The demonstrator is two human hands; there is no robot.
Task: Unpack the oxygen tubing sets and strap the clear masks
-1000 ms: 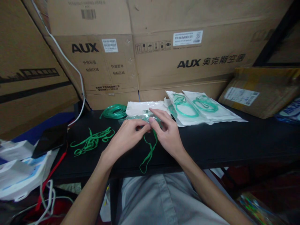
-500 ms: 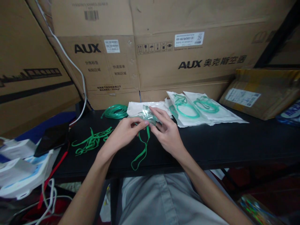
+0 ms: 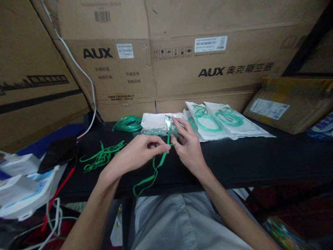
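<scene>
Left hand [image 3: 156, 146] pinching green strap [image 3: 161, 161]

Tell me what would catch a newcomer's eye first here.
Probably the bright green strap pinched in the left hand and trailing over the front of the black table, with the right hand on clear plastic just beyond. Next, likely the large cardboard box marked AUX standing behind it all, then the white packets with green tubing to the right of the hands.

Head view, facing forward and down, near, edges seemingly soft
</scene>
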